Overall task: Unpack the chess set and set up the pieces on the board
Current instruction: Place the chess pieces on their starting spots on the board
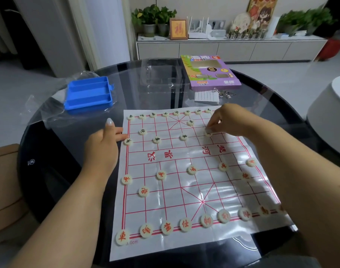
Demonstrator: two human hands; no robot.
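A white plastic chess sheet (184, 192) with red grid lines lies on the dark round table. Round cream pieces with black characters line its far edge, such as one at the far left (130, 117). Pieces with red characters line the near edge, such as the corner one (122, 237). My right hand (226, 121) pinches a black-marked piece (208, 133) on the far right part of the grid. My left hand (105, 146) rests on the table at the sheet's left edge, fingertips beside another black-marked piece (128, 141).
A blue plastic tray (88, 94) sits on a clear bag at the far left. A purple game box (209, 72), a clear insert (161, 76), a white leaflet (206, 97) and metal ring puzzles (224, 93) lie beyond the sheet. The table edge (24, 151) curves left.
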